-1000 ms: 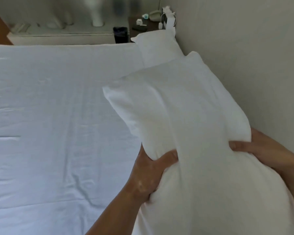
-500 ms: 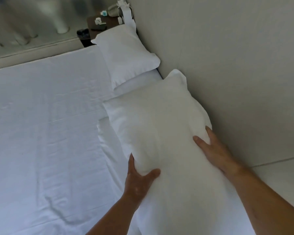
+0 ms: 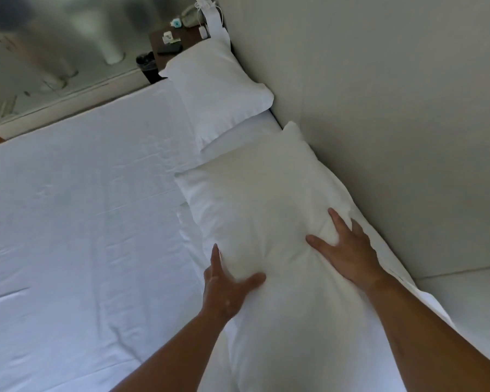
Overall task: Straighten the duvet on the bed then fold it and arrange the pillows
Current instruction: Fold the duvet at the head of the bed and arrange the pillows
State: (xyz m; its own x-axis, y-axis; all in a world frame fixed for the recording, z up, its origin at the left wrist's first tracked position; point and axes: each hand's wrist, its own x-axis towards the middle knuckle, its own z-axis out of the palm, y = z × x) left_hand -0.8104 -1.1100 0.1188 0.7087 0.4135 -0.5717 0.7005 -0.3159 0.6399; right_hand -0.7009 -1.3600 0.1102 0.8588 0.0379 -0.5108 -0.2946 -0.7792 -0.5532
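Note:
A white pillow (image 3: 255, 199) lies on the bed along the headboard wall, near me. My left hand (image 3: 227, 287) presses on its left edge with spread fingers and the thumb on top. My right hand (image 3: 345, 247) lies flat on the pillow's right side, fingers spread and pushing into the filling. A second white pillow (image 3: 215, 91) lies farther along the same wall, at the bed's far corner, a strip of sheet between the two. The white duvet or sheet (image 3: 82, 207) covers the bed, spread flat with light creases.
The grey headboard wall (image 3: 379, 108) runs along the right. A dark bedside table (image 3: 167, 46) with a phone and small items stands beyond the far pillow, a black bin (image 3: 146, 63) beside it. A low white ledge (image 3: 68, 100) borders the bed's far side.
The pillow went from held up off the bed to lying down against the wall. Both hands loosened their grip and now press flat on it.

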